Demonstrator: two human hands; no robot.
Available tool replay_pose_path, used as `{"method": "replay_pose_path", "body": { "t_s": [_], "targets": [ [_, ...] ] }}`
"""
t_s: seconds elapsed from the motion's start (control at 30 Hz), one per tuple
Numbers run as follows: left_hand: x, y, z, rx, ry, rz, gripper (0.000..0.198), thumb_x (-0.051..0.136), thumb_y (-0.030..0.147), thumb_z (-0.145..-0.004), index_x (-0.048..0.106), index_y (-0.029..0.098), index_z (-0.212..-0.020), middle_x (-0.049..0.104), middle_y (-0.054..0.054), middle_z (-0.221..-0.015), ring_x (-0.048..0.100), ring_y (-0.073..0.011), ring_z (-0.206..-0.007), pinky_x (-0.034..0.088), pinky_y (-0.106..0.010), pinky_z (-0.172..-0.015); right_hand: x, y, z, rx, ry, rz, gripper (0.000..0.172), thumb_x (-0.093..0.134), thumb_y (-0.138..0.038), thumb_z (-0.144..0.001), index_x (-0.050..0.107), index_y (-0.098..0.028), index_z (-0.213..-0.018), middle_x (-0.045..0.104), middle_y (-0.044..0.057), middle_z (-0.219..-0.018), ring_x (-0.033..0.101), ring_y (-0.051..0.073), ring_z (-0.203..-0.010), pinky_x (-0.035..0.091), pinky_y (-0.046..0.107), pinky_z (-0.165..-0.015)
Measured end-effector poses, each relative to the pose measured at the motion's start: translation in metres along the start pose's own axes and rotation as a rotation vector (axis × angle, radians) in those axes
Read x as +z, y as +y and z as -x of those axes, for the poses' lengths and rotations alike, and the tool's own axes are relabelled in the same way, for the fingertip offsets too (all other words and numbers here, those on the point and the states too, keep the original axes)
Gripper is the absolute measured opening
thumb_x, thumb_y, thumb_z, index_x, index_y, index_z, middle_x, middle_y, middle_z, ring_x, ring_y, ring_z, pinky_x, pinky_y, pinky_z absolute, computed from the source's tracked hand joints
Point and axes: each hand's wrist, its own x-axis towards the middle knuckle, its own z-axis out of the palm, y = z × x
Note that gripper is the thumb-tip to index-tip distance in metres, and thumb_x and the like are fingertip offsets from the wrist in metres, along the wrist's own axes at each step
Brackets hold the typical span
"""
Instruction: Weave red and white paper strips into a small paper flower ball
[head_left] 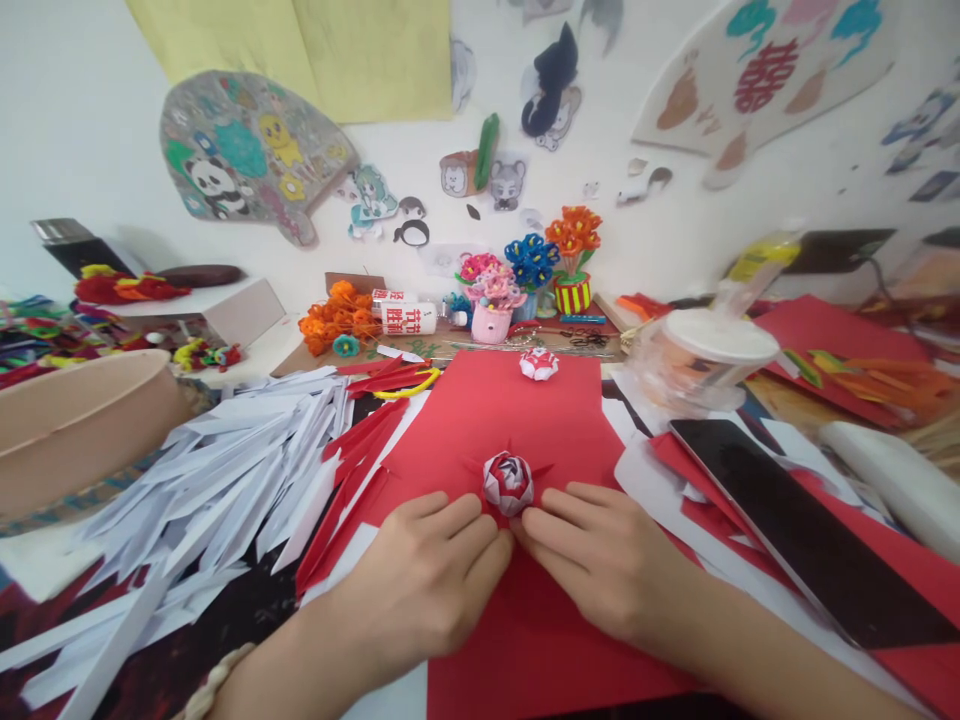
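Note:
A small woven red-and-white paper ball (508, 481) with red points sticking out rests on a red paper sheet (517, 420). My left hand (427, 580) and my right hand (600, 560) lie side by side just below it, fingers pressed together, fingertips pinching the ball's lower edge from both sides. A second red-and-white ball (538, 364) sits farther back on the same sheet.
A heap of white and red paper strips (232, 470) lies to the left, next to a brown paper bowl (75, 420). A black phone (795, 530) lies on the right, behind it a clear lidded cup (705, 360). Paper flower pots (525, 280) and a glue bottle (409, 318) stand at the back.

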Motion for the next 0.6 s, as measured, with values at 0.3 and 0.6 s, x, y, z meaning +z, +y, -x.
{"method": "replay_pose_path", "body": {
  "t_s": [0.3,0.6],
  "targets": [
    [0.0034,-0.0023,0.0031,-0.092,0.113,-0.117,0.017,0.045,0.010,-0.096,0.060,0.013,-0.088,0.060,-0.001,-0.066,0.048,-0.0149,-0.057,0.027,-0.031,-0.053,-0.0026,0.0009,0.0011,0.198,0.123,-0.074,0.029,0.045,-0.001,-0.091,0.070,-0.011,-0.080,0.069,0.009,-0.073,0.055,0.019,-0.064,0.041,0.032,-0.056],
    [-0.0023,0.0002,-0.0044,-0.003,0.110,-0.191,0.034,0.030,0.005,-0.097,0.059,0.012,-0.081,0.062,-0.003,-0.065,0.050,-0.0156,-0.055,0.032,-0.032,-0.050,-0.0027,-0.0003,-0.0014,0.199,0.175,-0.028,0.031,0.047,0.002,-0.090,0.071,-0.009,-0.073,0.070,0.012,-0.071,0.052,0.021,-0.065,0.043,0.033,-0.058]
  ]
}}
